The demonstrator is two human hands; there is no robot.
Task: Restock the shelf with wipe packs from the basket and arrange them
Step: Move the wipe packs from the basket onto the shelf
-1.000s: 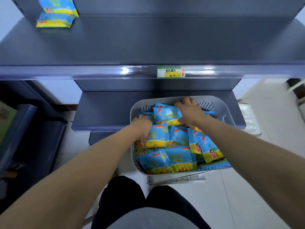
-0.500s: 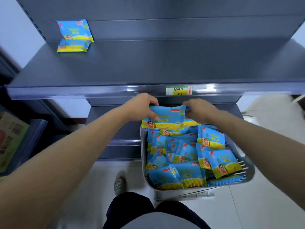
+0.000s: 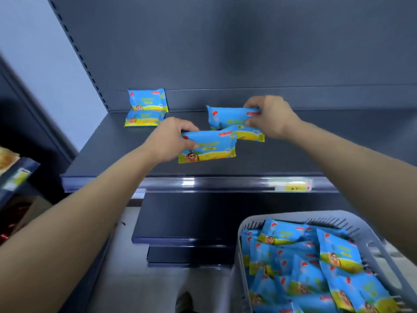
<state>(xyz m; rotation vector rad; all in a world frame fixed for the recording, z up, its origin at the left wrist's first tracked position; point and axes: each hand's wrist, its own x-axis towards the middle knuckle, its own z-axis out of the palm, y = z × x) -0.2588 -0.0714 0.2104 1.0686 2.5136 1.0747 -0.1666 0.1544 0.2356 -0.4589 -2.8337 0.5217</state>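
Observation:
My left hand [image 3: 171,142] grips a blue-and-yellow wipe pack [image 3: 211,148] by its left end, just above the dark grey shelf [image 3: 108,159]. My right hand [image 3: 268,117] pinches a second wipe pack [image 3: 228,122] by its top right corner, a little farther back and to the right. At the shelf's back left corner sits one more pack lying flat [image 3: 144,119], with another [image 3: 147,100] propped upright on it against the back panel. The grey plastic basket [image 3: 293,216] at the lower right holds several more packs [image 3: 300,265].
A price tag [image 3: 293,187] sits on the shelf's front rail at the right. Lower shelves [image 3: 187,222] jut out beneath. Another rack with goods [image 3: 13,175] stands at the left. My foot [image 3: 184,301] is on the tiled floor beside the basket.
Both hands rose out of the basket, each with a wipe pack, and now hold them over the shelf. My view tilted up toward the shelf.

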